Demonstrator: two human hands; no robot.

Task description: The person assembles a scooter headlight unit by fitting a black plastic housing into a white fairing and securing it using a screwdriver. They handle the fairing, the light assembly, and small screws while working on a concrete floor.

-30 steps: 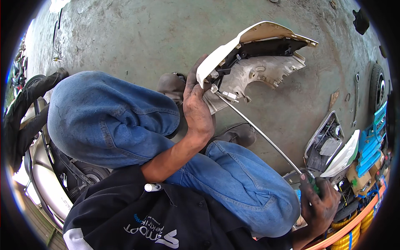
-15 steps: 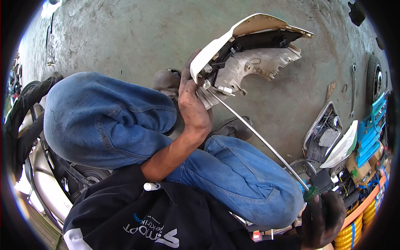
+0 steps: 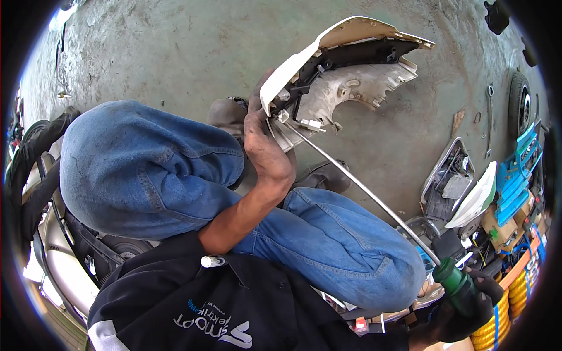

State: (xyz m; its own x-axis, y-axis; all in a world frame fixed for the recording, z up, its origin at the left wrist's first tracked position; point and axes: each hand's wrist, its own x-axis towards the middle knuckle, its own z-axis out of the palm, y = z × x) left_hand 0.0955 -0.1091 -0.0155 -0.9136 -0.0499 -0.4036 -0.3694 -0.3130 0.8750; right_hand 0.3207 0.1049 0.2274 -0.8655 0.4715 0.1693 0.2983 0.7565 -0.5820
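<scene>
My left hand is closed round the near left end of a white plastic scooter body panel, whose hollow inner side shows a black insert and dirty beige plastic. My right hand, at the lower right, grips the green handle of a long screwdriver. Its thin metal shaft slants up and left across my knee. The tip meets the panel near a small white clip, close to my left fingers; the exact contact point is too small to make out.
On the right lie a metal tray of small parts, a white panel piece, blue plastic parts, a wheel, a wrench and yellow coiled hose. A scooter stands on the left.
My right hand has shifted its grip, so more of the green handle shows now. The panel and my left hand have moved slightly left in the view.
</scene>
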